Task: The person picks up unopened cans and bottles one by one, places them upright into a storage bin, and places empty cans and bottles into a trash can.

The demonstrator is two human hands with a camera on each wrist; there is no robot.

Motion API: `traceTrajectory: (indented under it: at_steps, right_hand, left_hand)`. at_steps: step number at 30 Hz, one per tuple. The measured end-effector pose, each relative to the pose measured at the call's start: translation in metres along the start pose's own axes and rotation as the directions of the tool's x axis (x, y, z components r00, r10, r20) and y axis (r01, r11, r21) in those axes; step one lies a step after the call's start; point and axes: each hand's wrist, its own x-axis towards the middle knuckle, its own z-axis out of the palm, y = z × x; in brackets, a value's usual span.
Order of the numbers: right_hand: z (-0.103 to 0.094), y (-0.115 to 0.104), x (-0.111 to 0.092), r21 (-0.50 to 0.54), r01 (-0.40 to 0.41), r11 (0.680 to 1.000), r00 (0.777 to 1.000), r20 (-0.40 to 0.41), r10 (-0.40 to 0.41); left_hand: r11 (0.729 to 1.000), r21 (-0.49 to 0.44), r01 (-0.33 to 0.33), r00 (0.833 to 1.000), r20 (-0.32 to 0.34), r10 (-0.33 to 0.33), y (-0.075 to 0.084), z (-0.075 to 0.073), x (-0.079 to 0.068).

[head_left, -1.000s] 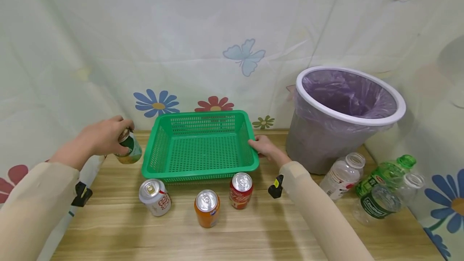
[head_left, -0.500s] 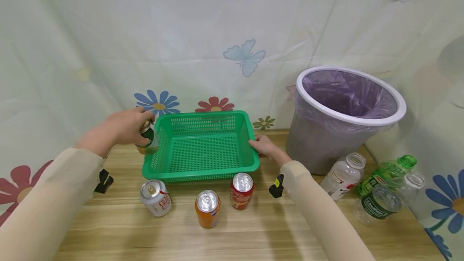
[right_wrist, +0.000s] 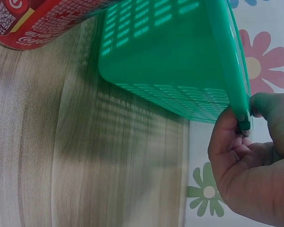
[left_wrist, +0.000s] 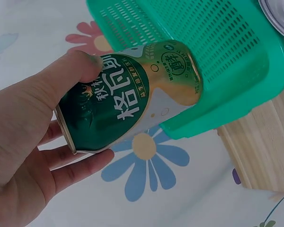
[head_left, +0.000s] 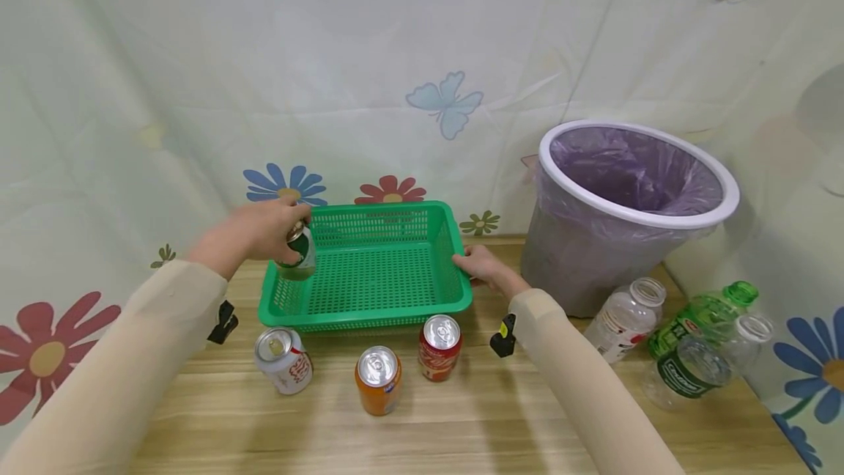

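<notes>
My left hand (head_left: 260, 229) grips a green, white and gold drink can (left_wrist: 132, 97) near its top, thumb on one side and fingers on the other. In the head view the can overlaps the left end of a green plastic basket (head_left: 369, 317). At the basket's right end my right hand (head_left: 480, 267) pinches the rim between thumb and curled fingers, as the right wrist view shows closely. Along the basket's near side stand a white can (head_left: 285, 361), an orange can (head_left: 378, 381) and a red Coca-Cola can (head_left: 439, 349).
A grey bin (head_left: 574, 262) with a purple liner and white rim stands right of the basket. Before it are a clear bottle (head_left: 623, 322), a green bottle (head_left: 702, 317) and a clear bottle with a dark green label (head_left: 692, 372). A flowered curtain hangs behind the wooden table (head_left: 435, 438).
My left hand has carried the green can rightward, from beside the basket to over its left end. My right hand has stayed on the rim, and the basket is in about the same place.
</notes>
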Motion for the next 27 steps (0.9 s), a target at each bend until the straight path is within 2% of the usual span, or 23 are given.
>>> traceTrajectory:
  at_steps: [6,15,27]
  right_hand:
    - [-0.001,-0.002,0.000,-0.004,0.000,1.000,1.000,0.000,0.000]
    - [0.000,0.003,0.000,-0.012,0.009,1.000,1.000,0.016,-0.009]
    - [0.001,0.003,0.003,0.011,0.013,1.000,1.000,0.029,-0.013]
  left_hand:
    - [1.000,0.018,-0.012,1.000,0.025,0.011,0.005,0.005,0.010]
    - [1.000,-0.017,0.005,0.996,0.089,-0.004,0.008,0.019,0.022]
    - [1.000,-0.018,0.001,0.996,0.088,0.000,0.005,0.039,0.034]
